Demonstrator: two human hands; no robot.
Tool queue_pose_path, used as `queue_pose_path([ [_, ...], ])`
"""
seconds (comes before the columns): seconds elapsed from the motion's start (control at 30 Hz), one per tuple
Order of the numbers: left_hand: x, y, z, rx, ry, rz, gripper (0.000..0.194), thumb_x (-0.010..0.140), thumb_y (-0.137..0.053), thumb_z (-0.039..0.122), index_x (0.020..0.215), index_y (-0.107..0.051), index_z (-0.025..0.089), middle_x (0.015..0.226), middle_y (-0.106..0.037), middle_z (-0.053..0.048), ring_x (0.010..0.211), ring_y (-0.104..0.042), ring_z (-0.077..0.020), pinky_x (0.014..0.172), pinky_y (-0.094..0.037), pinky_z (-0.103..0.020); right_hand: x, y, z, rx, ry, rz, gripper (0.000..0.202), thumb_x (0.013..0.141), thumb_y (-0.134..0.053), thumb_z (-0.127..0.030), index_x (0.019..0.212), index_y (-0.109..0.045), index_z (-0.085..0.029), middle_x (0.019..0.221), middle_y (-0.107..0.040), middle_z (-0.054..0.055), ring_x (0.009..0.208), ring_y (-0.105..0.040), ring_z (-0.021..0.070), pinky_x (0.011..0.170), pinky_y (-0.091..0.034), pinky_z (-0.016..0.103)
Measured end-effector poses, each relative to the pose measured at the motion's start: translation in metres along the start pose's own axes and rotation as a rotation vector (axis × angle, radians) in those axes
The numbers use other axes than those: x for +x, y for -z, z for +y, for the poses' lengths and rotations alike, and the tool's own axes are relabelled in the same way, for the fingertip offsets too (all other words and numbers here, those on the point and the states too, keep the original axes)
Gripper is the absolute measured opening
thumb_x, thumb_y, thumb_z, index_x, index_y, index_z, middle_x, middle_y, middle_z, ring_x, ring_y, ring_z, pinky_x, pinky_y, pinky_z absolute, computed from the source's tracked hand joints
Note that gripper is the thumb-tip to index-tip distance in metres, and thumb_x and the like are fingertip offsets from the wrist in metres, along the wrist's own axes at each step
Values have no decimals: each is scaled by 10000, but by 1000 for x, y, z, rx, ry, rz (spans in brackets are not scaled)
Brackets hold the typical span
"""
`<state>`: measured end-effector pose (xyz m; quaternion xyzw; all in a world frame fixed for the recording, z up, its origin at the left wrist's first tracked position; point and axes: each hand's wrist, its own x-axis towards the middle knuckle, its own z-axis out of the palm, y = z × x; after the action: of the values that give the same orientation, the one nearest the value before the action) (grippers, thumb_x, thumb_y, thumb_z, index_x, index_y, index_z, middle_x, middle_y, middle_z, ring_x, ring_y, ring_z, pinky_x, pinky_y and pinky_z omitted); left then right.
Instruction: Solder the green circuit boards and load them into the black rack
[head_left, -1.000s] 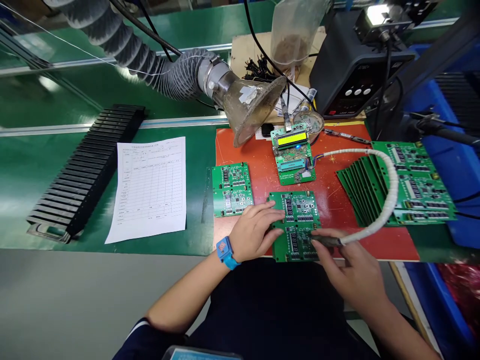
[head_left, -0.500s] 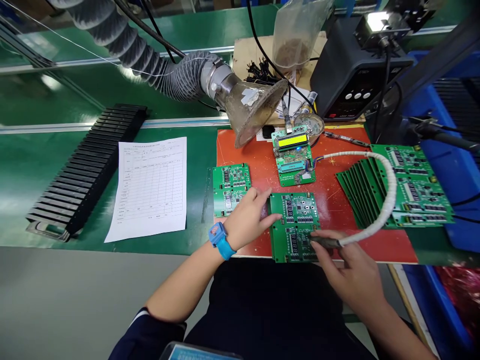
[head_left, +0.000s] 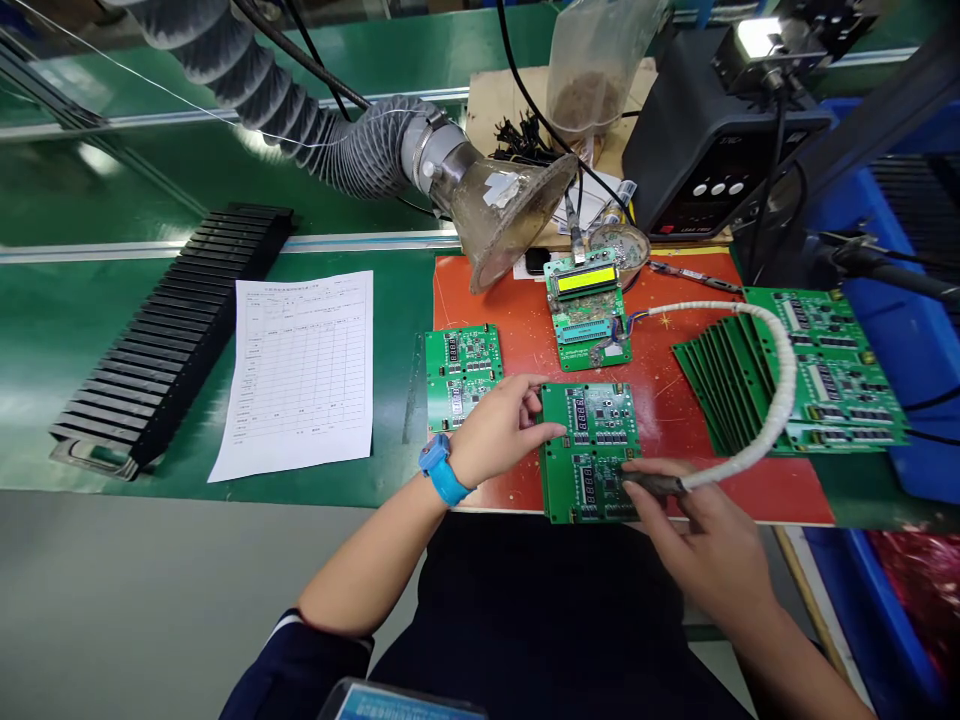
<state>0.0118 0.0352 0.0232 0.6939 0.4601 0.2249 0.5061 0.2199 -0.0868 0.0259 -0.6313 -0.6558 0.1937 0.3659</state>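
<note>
A green circuit board (head_left: 600, 425) lies on other boards at the front edge of the red mat. My left hand (head_left: 499, 430) grips its left side, with the thumb on top and the fingers curled at the edge. In my right hand (head_left: 701, 530) is a dark probe (head_left: 654, 484) on a white-wrapped cable (head_left: 780, 390). Its tip meets the lower half of the board, and the contact point is hidden. The cable leads to a green programmer board (head_left: 589, 310) with a lit yellow display. Another circuit board (head_left: 463, 365) lies beside my left hand.
Several circuit boards (head_left: 832, 370) lie fanned at the right by a blue bin (head_left: 926, 420). A fume-extractor hood (head_left: 517, 215) hangs over the mat. At the left are a printed form (head_left: 300, 380) and a black slotted rack (head_left: 176, 340). A black soldering station (head_left: 712, 150) stands behind.
My left fingers have curled in from a more spread pose and closed at the board's left edge. My right hand keeps the probe at the same spot. The programmer's blue light no longer shows.
</note>
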Motion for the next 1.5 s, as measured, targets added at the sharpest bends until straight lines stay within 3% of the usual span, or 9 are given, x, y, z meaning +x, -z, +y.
queue_pose_path([
  [0.07, -3, -2, 3, -163, 14, -9, 445, 783, -730, 195, 1161, -496, 178, 833, -499, 33, 633, -514, -82, 605, -457, -252, 3, 4, 0, 125, -73, 11, 151, 890, -631, -253, 1039, -640, -227, 947, -696, 33, 821, -681, 142, 667, -586, 193],
  [0.2, -13, 4, 8, -524, 53, -16, 420, 818, -681, 259, 1168, -461, 187, 733, -514, 51, 606, -550, -86, 581, -473, -223, 25, 9, 0, 410, -212, 226, 226, 873, -662, -255, 1093, -619, -228, 959, -712, 32, 747, -690, 141, 683, -605, 237],
  [0.43, -13, 67, -22, -527, 95, 547, 512, 754, -755, 307, 1218, -597, 157, 678, -563, 42, 522, -418, -49, 488, -369, -174, 65, -17, 14, 463, -256, 155, 260, 852, -668, -309, 1081, -590, -216, 965, -706, 49, 697, -663, 140, 673, -603, 283],
  [0.57, -6, 84, -47, -428, 165, 631, 530, 797, -684, 241, 1301, -563, 130, 719, -613, 16, 552, -463, -63, 522, -395, -188, 64, -28, 17, 421, -220, 146, 259, 869, -639, -296, 1105, -571, -214, 973, -696, 49, 707, -651, 136, 691, -589, 288],
  [0.83, 2, 77, -65, 37, 175, 735, 468, 814, -668, 280, 1239, -618, 90, 899, -696, -62, 750, -621, -139, 805, -517, -303, 58, -25, 18, 247, -193, 83, 263, 896, -601, -327, 1132, -580, -212, 1010, -680, 78, 798, -660, 184, 743, -576, 348],
  [0.97, 1, 73, -63, 235, 139, 774, 422, 830, -643, 262, 1225, -633, 113, 986, -685, -90, 732, -612, -138, 818, -529, -331, 56, -26, 20, 209, -191, 80, 275, 899, -601, -346, 1141, -582, -217, 1021, -676, 80, 836, -657, 197, 771, -565, 363],
  [1.27, 5, 73, -74, 347, 94, 811, 377, 872, -592, 236, 1225, -619, 106, 1033, -634, -111, 747, -601, -145, 836, -527, -357, 56, -27, 22, 157, -155, 34, 312, 913, -577, -360, 1185, -556, -209, 1046, -670, 86, 855, -657, 201, 805, -546, 386],
  [1.43, -10, 48, -40, 590, -186, 895, 279, 908, -562, 218, 1169, -630, 147, 1171, -575, -144, 1156, -538, -255, 1023, -427, -460, 56, -27, 21, 127, -128, 29, 326, 907, -581, -349, 1201, -565, -209, 1018, -682, 78, 808, -657, 186, 764, -546, 355],
  [1.5, -20, 25, -22, 558, -403, 688, 257, 935, -549, 238, 1177, -609, 176, 1161, -604, -120, 1152, -547, -236, 1003, -450, -449, 57, -26, 21, 113, -119, 35, 325, 904, -585, -342, 1201, -568, -211, 1006, -687, 74, 798, -659, 182, 753, -544, 343],
])
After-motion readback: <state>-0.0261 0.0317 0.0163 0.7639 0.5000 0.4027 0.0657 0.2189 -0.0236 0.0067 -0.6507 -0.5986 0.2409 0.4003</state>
